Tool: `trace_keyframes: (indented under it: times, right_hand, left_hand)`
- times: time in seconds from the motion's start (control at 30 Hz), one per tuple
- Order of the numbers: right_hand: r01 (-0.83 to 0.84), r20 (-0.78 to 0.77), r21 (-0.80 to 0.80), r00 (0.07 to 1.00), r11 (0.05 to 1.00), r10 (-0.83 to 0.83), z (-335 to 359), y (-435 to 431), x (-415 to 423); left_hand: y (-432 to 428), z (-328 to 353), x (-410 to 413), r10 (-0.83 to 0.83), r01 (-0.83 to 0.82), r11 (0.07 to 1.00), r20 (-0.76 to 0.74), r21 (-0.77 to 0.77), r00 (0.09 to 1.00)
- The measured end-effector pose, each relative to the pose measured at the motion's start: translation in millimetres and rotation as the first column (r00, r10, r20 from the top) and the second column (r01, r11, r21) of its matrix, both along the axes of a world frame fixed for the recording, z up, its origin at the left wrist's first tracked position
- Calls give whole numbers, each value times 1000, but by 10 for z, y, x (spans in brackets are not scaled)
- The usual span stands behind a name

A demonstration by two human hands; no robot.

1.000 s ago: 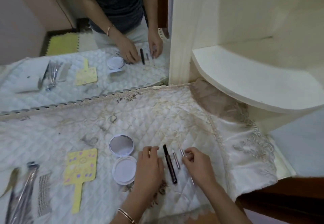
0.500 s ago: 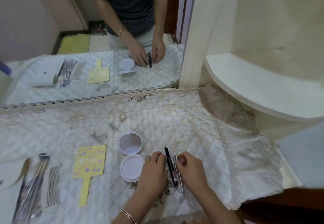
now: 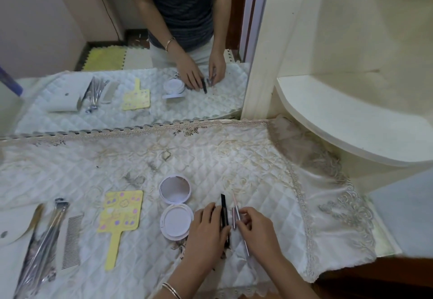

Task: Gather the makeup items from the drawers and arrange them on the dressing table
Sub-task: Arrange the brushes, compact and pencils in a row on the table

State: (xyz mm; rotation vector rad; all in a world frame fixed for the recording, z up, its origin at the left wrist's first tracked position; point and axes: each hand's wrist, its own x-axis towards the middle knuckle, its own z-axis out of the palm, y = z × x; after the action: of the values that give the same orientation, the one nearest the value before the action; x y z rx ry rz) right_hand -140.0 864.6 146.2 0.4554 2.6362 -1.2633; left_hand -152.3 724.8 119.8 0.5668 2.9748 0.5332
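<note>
Three slender makeup items lie side by side on the cloth-covered desk [image 3: 210,158], close to its front edge and directly between the two hands. From left to right they are the black stick [image 3: 224,212], the short pink tube [image 3: 233,216] and the thin pink pencil [image 3: 235,201].

Their long axes all run away from the person, toward the wall mirror [image 3: 140,41]. The pencil is slightly skewed, with its near end drifting right and passing under the right hand [image 3: 257,233].

The left hand [image 3: 206,235] lies with fairly straight fingers along the left flank of the black stick, touching it without gripping. The right hand's curled thumb and forefinger appear to pinch the thin pink pencil at mid-length. The short tube sits between stick and pencil, and no hand holds it.

The step in hand is judged to be squaring the three into a parallel row. The right hand is the nearer to the pencil, so any correction would be a small swing of the pencil's near end leftward.

Left of this group lie the open compact [image 3: 175,225], the yellow hand mirror [image 3: 120,214], the comb [image 3: 71,240] and the brushes [image 3: 42,240].
</note>
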Motion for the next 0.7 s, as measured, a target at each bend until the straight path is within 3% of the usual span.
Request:
trace_keyframes:
  times: [0.27,0.37,0.5,0.7]
  right_hand:
    - [-53,34,-5,998,999,53,-14,76,-64]
    - [-45,21,15,999,999,44,-53,91,-42]
    - [-47,18,-10,999,999,47,-73,78,-47]
    - [-51,2,6,999,999,51,-78,48,-132]
  left_hand:
    - [-1,96,42,36,-36,999,-31,-2,999]
    - [-132,192,53,129,-127,991,-66,35,989]
    - [-497,91,46,265,-266,962,20,56,964]
    - [-705,-11,28,262,-271,958,95,93,960]
